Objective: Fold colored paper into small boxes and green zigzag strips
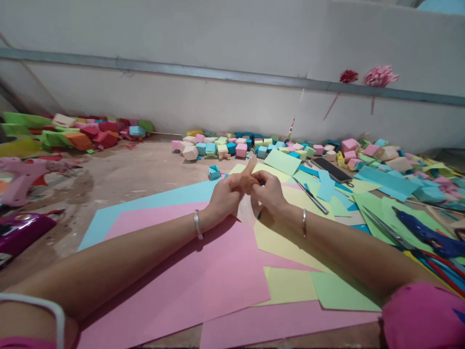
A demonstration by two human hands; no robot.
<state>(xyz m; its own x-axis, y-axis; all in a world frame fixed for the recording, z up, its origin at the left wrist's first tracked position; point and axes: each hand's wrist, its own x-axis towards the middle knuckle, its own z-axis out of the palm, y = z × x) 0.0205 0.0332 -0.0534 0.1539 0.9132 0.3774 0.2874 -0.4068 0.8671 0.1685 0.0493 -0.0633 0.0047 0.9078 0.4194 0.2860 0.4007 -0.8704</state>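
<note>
My left hand (225, 195) and my right hand (271, 192) meet above the middle of the spread sheets. Both are closed, with fingertips pinching a small peach piece of paper (250, 166) whose pointed end sticks up between them. How it is folded is partly hidden by my fingers. Just below them shows a pale pink paper area (247, 211); whether it belongs to the same piece I cannot tell. Under my wrists lie a large pink sheet (203, 271), a light blue sheet (119, 213) and a yellow sheet (290, 242).
Small folded paper boxes (240, 149) line the wall. On the right lie a phone (332, 170), a craft knife (310, 196), scissors (403, 237) and a blue glue gun (428, 232). A pink glue gun (20, 179) and purple device (25, 232) are left.
</note>
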